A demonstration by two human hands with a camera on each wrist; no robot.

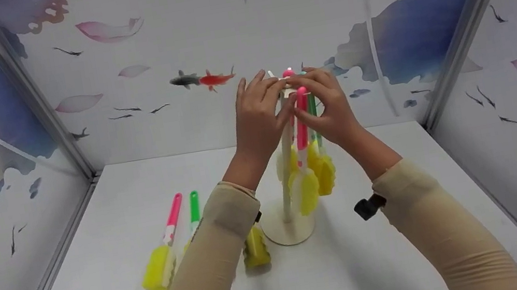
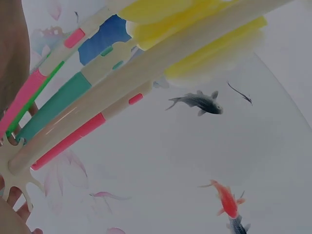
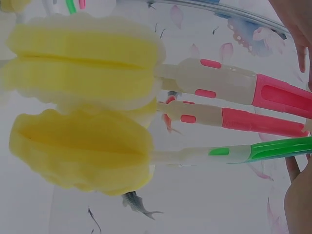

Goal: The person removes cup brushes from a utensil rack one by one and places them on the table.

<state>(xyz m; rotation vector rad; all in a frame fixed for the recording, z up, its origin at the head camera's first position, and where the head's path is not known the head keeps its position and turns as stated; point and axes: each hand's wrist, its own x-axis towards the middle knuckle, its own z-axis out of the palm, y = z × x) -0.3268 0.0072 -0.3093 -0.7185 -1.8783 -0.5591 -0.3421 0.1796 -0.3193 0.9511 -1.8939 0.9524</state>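
A cream drying rack (image 1: 287, 203) with a round base and hooked top stands upright, several sponge bottle brushes hanging from it by their handles. My left hand (image 1: 258, 118) holds the rack's top from the left, its thumb bent in towards the hooks. On the right side, my right hand (image 1: 330, 104) has its index finger at the top and its thumb beside the handle of a pink-handled brush (image 1: 302, 132). A green-handled brush (image 3: 234, 153) hangs close to that hand. From below, the left wrist view shows the hooked top (image 2: 14, 168), with fingers partly hidden behind it.
A pink-handled brush (image 1: 158, 269) lies on the white table (image 1: 91, 278) at the left. Next to it is a green-handled one (image 1: 194, 205), partly covered by my left forearm. Another yellow sponge head (image 1: 255, 250) lies near the base. Printed panels enclose the table.
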